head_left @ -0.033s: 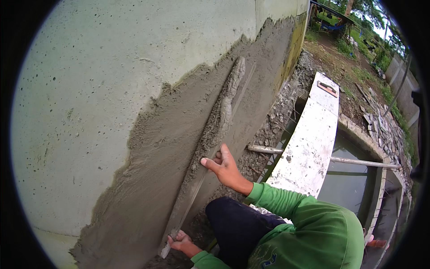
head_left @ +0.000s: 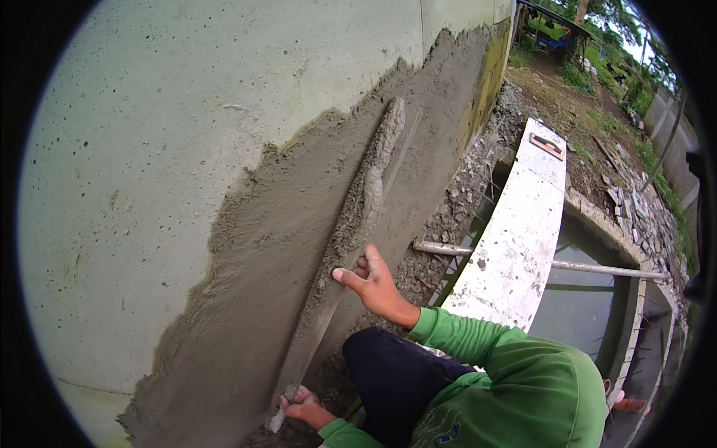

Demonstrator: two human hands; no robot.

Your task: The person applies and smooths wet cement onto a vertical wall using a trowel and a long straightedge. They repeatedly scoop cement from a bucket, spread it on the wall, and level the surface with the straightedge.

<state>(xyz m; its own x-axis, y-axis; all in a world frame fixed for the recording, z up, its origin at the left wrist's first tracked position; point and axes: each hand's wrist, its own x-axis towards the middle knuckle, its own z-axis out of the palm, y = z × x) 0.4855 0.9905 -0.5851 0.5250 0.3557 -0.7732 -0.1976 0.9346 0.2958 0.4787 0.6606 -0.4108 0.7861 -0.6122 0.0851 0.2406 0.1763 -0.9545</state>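
Note:
A long, straight-edged screed bar [head_left: 317,317] leans diagonally against the wall, with a thick ridge of wet mortar [head_left: 371,190] heaped along its upper part. My right hand [head_left: 379,287] grips the bar's edge near the middle, thumb on the left side and fingers curled behind. Lower down, my left hand [head_left: 302,407] is closed round the bar's bottom end. Fresh grey plaster [head_left: 254,291] covers the wall around the bar, ending in a ragged edge against bare pale concrete [head_left: 157,142]. Both my sleeves are green.
A white, mortar-spotted plank [head_left: 511,239] runs along my right, bearing a hand float [head_left: 547,145] at its far end. A metal pipe [head_left: 597,269] crosses beneath it, over a water-filled pit [head_left: 579,310]. Rubble [head_left: 467,190] lies along the wall's foot. My bent knee [head_left: 388,373] is close by.
The screed bar, with its mortar, has shifted slightly left and down across the wall. My right hand has moved with it; my left hand stays almost in place.

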